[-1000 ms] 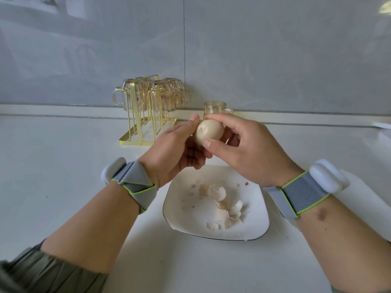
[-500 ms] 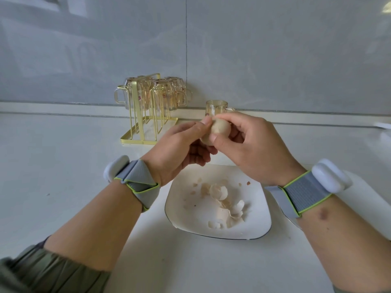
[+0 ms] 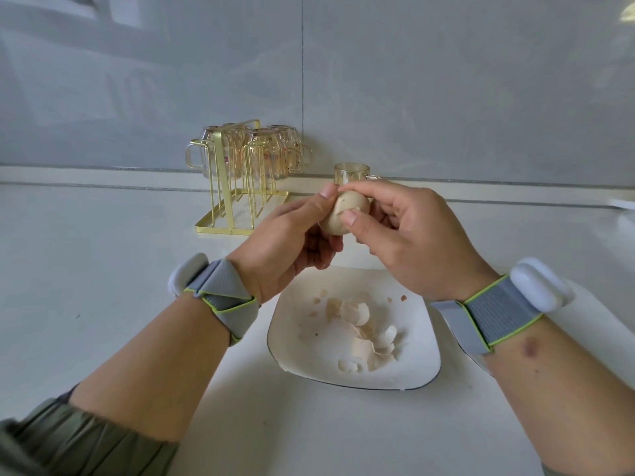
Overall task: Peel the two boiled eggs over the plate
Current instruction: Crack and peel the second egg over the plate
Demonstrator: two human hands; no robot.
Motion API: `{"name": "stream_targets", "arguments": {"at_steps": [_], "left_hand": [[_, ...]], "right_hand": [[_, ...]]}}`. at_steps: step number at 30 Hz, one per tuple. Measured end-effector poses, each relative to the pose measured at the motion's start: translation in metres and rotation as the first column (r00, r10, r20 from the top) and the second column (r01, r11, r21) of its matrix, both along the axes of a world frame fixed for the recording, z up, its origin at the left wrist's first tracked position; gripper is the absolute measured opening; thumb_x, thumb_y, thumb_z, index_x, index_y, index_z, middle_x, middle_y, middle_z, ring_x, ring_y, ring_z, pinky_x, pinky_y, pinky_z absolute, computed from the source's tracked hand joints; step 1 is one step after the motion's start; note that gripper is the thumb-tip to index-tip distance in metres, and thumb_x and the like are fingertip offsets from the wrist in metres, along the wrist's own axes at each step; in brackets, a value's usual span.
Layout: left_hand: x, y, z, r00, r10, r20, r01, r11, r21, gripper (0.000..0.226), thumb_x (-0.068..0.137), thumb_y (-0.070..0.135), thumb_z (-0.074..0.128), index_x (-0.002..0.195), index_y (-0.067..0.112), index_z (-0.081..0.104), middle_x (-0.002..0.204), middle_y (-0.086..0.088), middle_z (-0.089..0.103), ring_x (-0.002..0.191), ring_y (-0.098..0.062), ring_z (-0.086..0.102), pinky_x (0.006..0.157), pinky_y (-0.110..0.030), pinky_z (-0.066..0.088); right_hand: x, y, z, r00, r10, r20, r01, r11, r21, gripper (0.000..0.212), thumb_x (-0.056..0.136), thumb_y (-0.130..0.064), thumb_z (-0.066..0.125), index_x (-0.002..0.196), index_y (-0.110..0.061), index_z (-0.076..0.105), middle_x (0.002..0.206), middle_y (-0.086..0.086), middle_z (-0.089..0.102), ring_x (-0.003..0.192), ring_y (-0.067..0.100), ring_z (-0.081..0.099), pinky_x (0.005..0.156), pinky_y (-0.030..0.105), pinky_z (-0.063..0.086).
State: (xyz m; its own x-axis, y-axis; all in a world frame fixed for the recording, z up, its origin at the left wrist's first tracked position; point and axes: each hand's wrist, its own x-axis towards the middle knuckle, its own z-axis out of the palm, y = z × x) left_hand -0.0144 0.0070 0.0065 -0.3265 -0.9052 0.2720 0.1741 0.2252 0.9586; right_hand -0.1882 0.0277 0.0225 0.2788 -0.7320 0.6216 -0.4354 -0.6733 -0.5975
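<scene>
A beige boiled egg (image 3: 347,213) with a cracked shell is held in the air above the far edge of the white plate (image 3: 417,369). My left hand (image 3: 288,242) cradles the egg from the left with curled fingers, thumb on its top. My right hand (image 3: 409,238) grips it from the right, index finger over the top and thumb pressed on the cracked shell at the front. Several broken shell pieces (image 3: 364,324) lie on the plate. Only one egg is visible.
A gold wire rack (image 3: 237,187) holding glass mugs stands at the back against the grey wall. A single small glass mug (image 3: 350,173) sits just behind my hands. The white counter (image 3: 103,269) stretches to the left and right of the plate.
Both hands have turned the egg between them and lowered it slightly. A crack with lifted shell edges now shows under my right thumb.
</scene>
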Motion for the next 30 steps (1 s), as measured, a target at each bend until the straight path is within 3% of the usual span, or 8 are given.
{"name": "stream_targets", "arguments": {"at_steps": [5, 10, 14, 19, 23, 25, 27, 30], "left_hand": [[0.0002, 0.0012, 0.0002, 0.999, 0.033, 0.011, -0.033, 0.999, 0.001, 0.037, 0.085, 0.045, 0.055, 0.083, 0.009, 0.065, 0.064, -0.011, 0.057, 0.055, -0.021, 0.047, 0.052, -0.029, 0.039], [-0.0006, 0.0027, 0.0024, 0.999, 0.042, 0.014, -0.042, 0.999, 0.005, 0.045, 0.084, 0.04, 0.057, 0.108, 0.002, 0.055, 0.068, -0.011, 0.055, 0.058, -0.021, 0.045, 0.055, -0.03, 0.037], [-0.0009, 0.0043, 0.0031, 1.0, 0.025, 0.001, -0.025, 1.0, 0.011, 0.043, 0.084, 0.039, 0.058, 0.109, 0.005, 0.053, 0.067, -0.012, 0.055, 0.057, -0.021, 0.046, 0.055, -0.03, 0.037], [0.0, 0.0044, 0.0029, 1.0, 0.016, -0.003, -0.016, 0.999, 0.03, 0.041, 0.085, 0.038, 0.057, 0.109, 0.005, 0.053, 0.069, -0.01, 0.057, 0.059, -0.02, 0.048, 0.057, -0.029, 0.039], [0.0008, 0.0044, 0.0031, 1.0, 0.016, 0.002, -0.016, 0.999, 0.036, 0.033, 0.089, 0.032, 0.055, 0.106, 0.003, 0.056, 0.076, -0.011, 0.061, 0.061, -0.019, 0.05, 0.06, -0.029, 0.042], [0.0004, 0.0043, 0.0031, 1.0, 0.008, -0.009, -0.008, 0.999, 0.052, 0.03, 0.094, 0.024, 0.052, 0.11, 0.0, 0.058, 0.082, -0.011, 0.062, 0.063, -0.019, 0.053, 0.061, -0.028, 0.045], [0.0003, 0.0038, 0.003, 0.999, 0.002, -0.032, 0.0, 0.998, 0.063, 0.028, 0.097, 0.016, 0.049, 0.117, -0.002, 0.058, 0.083, -0.01, 0.061, 0.064, -0.019, 0.055, 0.062, -0.028, 0.048], [0.0017, 0.003, 0.0031, 0.999, -0.001, -0.043, 0.004, 0.999, 0.054, 0.025, 0.097, 0.009, 0.049, 0.116, -0.004, 0.06, 0.081, -0.01, 0.058, 0.066, -0.019, 0.057, 0.064, -0.029, 0.05]], "right_hand": [[-0.0038, -0.0037, -0.0007, 0.999, -0.024, -0.027, 0.023, 1.0, -0.006, 0.029, 0.095, -0.026, 0.064, 0.123, -0.026, 0.07, 0.059, -0.006, 0.048, 0.055, 0.006, 0.046, 0.059, 0.016, 0.039], [-0.004, -0.001, 0.0012, 0.999, -0.037, -0.024, 0.037, 0.999, -0.023, 0.027, 0.096, -0.025, 0.061, 0.122, -0.023, 0.071, 0.07, 0.014, 0.063, 0.071, 0.025, 0.06, 0.065, 0.025, 0.047], [-0.0038, -0.0009, 0.0011, 0.999, -0.042, -0.017, 0.041, 0.997, -0.063, 0.025, 0.096, -0.022, 0.062, 0.118, -0.021, 0.073, 0.069, 0.014, 0.063, 0.067, 0.023, 0.059, 0.063, 0.021, 0.046], [-0.0035, -0.0018, 0.0003, 0.999, -0.035, -0.02, 0.033, 0.997, -0.072, 0.023, 0.096, -0.021, 0.062, 0.116, -0.02, 0.073, 0.072, 0.018, 0.063, 0.071, 0.03, 0.062, 0.07, 0.035, 0.051], [-0.0054, -0.0053, -0.0008, 1.0, -0.02, -0.003, 0.02, 0.999, -0.039, 0.027, 0.095, -0.022, 0.064, 0.121, -0.022, 0.071, 0.061, 0.006, 0.049, 0.055, 0.008, 0.047, 0.059, 0.016, 0.043], [-0.0062, -0.0058, -0.0005, 1.0, -0.004, 0.022, 0.004, 1.0, -0.008, 0.027, 0.097, -0.021, 0.062, 0.122, -0.023, 0.071, 0.061, 0.012, 0.047, 0.054, 0.003, 0.042, 0.056, 0.01, 0.038], [-0.0057, -0.0048, 0.0004, 1.0, -0.015, 0.021, 0.015, 1.0, -0.003, 0.025, 0.097, -0.021, 0.06, 0.12, -0.024, 0.072, 0.07, 0.024, 0.057, 0.059, 0.012, 0.049, 0.058, 0.013, 0.04], [-0.0049, -0.0051, 0.0005, 0.999, -0.045, 0.008, 0.045, 0.999, -0.015, 0.024, 0.097, -0.022, 0.061, 0.117, -0.025, 0.073, 0.072, 0.022, 0.061, 0.067, 0.025, 0.059, 0.061, 0.018, 0.044]]}}
